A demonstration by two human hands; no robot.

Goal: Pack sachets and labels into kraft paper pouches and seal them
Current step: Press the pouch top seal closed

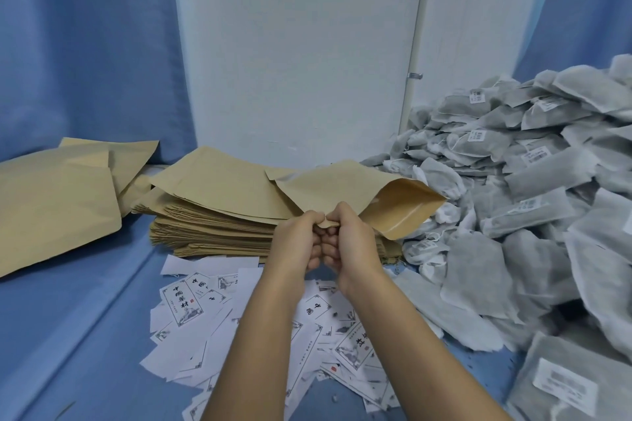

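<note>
A kraft paper pouch (345, 188) is held up over the middle of the blue cloth, its mouth gaping toward the right. My left hand (297, 241) and my right hand (349, 239) sit side by side and both pinch the pouch's near corner at its opening. Under the pouch lies a thick stack of flat kraft pouches (212, 212). White printed labels (186, 304) are scattered in front of the stack, partly hidden by my forearms. A big heap of grey sachets (519, 181) fills the right side.
More kraft pouches (58, 195) lie loose at the left. Blue cloth (68, 335) covers the work surface and hangs as curtains behind. A white wall panel (297, 44) stands at the back.
</note>
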